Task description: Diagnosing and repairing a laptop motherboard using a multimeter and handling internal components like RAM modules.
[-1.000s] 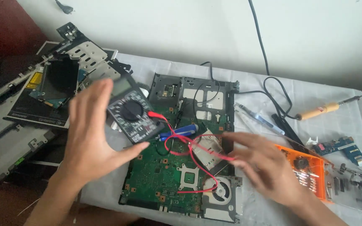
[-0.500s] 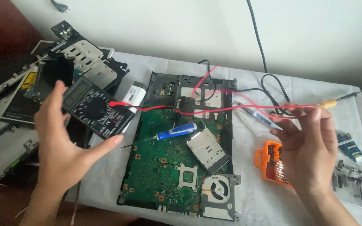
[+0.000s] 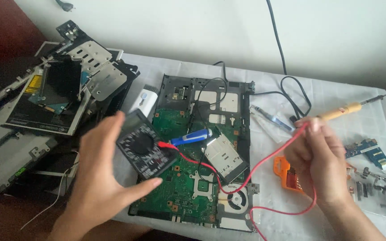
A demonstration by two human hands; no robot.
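Black and flat, the multimeter (image 3: pixel 144 150) is held in the left hand (image 3: pixel 99 174), with the thumb under its lower edge and the other fingers curved behind its left side; it sits tilted over the left part of the green circuit board (image 3: pixel 179 189), which lies on the white cloth (image 3: pixel 336 96) of the table. A red wire (image 3: pixel 264 163) goes out from the meter, passes over the board near the metal fan (image 3: pixel 235 198), and rises to the right hand (image 3: pixel 320 163). This hand is closed around the wire, with the fingers pressed together near the top. Just beside the meter, a blue screwdriver (image 3: pixel 192 136) lies on the board. An orange case (image 3: pixel 289 174) is partly hidden under the right hand. A soldering iron (image 3: pixel 347 108) with a wooden handle rests further back, on the right.
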